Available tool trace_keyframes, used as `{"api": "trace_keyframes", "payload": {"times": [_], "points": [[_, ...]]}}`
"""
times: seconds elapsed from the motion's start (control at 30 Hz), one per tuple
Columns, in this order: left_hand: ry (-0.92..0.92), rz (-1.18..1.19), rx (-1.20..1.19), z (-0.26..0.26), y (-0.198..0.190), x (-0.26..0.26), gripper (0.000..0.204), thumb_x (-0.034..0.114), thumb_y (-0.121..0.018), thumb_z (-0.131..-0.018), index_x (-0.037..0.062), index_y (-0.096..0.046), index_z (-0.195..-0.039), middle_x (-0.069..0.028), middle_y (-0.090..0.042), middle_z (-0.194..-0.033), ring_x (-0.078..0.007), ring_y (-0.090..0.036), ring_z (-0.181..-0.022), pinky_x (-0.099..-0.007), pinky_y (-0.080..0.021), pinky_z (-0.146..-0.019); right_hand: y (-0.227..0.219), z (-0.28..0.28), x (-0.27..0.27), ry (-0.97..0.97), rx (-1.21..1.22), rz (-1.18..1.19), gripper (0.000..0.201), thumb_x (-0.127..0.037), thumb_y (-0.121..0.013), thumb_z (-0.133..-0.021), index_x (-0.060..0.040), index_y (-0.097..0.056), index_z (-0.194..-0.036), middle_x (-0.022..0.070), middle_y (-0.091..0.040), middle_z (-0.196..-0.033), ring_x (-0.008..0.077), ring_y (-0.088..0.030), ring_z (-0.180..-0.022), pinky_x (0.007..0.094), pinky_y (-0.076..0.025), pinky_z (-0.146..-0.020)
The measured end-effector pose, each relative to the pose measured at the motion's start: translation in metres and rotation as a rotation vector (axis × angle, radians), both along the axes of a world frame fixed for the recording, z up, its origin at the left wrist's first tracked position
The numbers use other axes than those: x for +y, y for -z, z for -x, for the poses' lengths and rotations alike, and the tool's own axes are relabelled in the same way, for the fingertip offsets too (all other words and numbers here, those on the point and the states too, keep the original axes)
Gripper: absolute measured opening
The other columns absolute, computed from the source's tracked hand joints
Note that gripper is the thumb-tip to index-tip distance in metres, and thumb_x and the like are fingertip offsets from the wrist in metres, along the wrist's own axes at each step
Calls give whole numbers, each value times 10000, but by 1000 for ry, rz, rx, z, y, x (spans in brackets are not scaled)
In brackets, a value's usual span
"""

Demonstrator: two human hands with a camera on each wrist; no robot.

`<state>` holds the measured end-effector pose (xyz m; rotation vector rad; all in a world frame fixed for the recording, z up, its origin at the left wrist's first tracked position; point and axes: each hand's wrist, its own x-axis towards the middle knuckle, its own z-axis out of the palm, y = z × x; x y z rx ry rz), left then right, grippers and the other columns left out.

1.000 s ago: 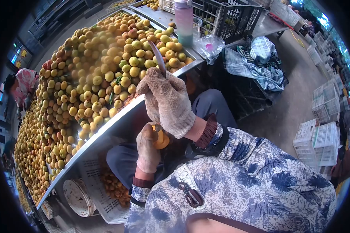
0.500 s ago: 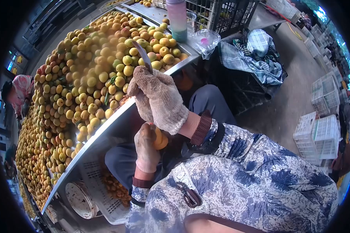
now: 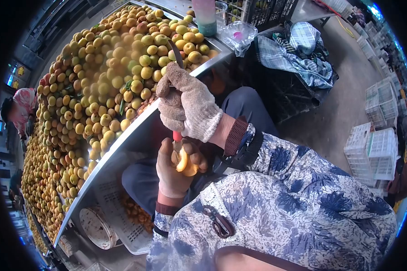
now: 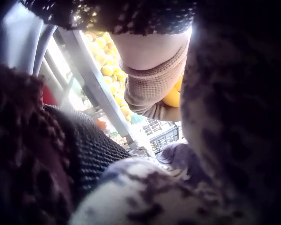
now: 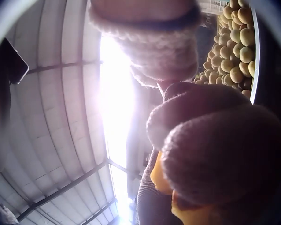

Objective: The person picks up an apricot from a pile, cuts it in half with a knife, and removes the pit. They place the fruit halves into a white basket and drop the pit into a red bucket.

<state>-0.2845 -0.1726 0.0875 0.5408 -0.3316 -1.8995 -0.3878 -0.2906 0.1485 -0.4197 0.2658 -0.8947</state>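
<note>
My gloved right hand (image 3: 190, 104) grips a knife (image 3: 176, 53), its curved blade pointing up above the fist. Below that fist a red handle end (image 3: 177, 135) sticks out, right over the fruit. In my gloved left hand (image 3: 169, 174) is a split apricot (image 3: 182, 161), pinched between thumb and fingers with its orange flesh showing. The left wrist view shows the glove (image 4: 152, 89) with a bit of yellow apricot (image 4: 172, 97) behind it. In the right wrist view, gloved fingers (image 5: 220, 150) partly cover the orange fruit (image 5: 161, 174).
A large heap of apricots (image 3: 95, 90) lies on a metal-rimmed table (image 3: 122, 131). Under it stand a white bucket (image 3: 95, 228) and a white crate (image 3: 117, 194) holding orange pieces. A bottle (image 3: 205, 20), plastic bag (image 3: 237, 36) and checked cloth (image 3: 303, 58) lie beyond my right hand.
The right hand has turned, and the red handle end now shows below it. The left fingers have shifted, so the apricot's split flesh faces up. The view has tilted slightly.
</note>
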Motion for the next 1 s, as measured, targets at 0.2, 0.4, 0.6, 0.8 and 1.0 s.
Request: {"api": "trace_keyframes", "payload": {"times": [0.2,0.4,0.6,0.8,1.0], "points": [[-108,-264,128,-2,-7,-7,554,557,-353,-975,53,-567,-893,-99,-564,-717,-298,-569,-646,-401,-450,-588,3,-4,7,39,-12,-139,439,-473,-523,-988,-96,-546,-764,-41,-301,-518,103,-279,-350,281,-268,-320],[-315,-296,-156,-15,8,-10,489,554,-423,-972,96,-574,-1051,-67,-591,-836,-241,-577,-769,-321,-453,-639,-11,15,-8,176,241,79,259,-308,-598,-977,-85,-618,-848,-53,-419,-513,68,-318,-312,259,-270,-311],[-442,-11,-446,-31,28,-26,545,535,-395,-1001,67,-520,-1250,-109,-606,-1192,-281,-583,-1134,-427,-459,-1003,15,-7,36,-147,1294,1176,173,-218,-643,-880,-73,-644,-974,104,-688,-870,309,-684,-822,398,-542,-738],[-519,-169,-117,-34,37,-16,581,591,-438,-974,56,-575,-1156,-108,-639,-1073,-270,-622,-1027,-410,-508,-917,35,-17,44,183,1017,1559,129,-133,-630,-848,-76,-652,-961,108,-641,-827,298,-659,-763,380,-534,-676],[-654,-222,-251,-50,-3,-4,513,518,-426,-1002,43,-567,-1133,-105,-650,-977,-278,-646,-955,-403,-558,-747,7,-14,46,50,539,528,155,-160,-598,-974,-30,-682,-971,-36,-560,-620,17,-436,-412,175,-308,-363]]}}
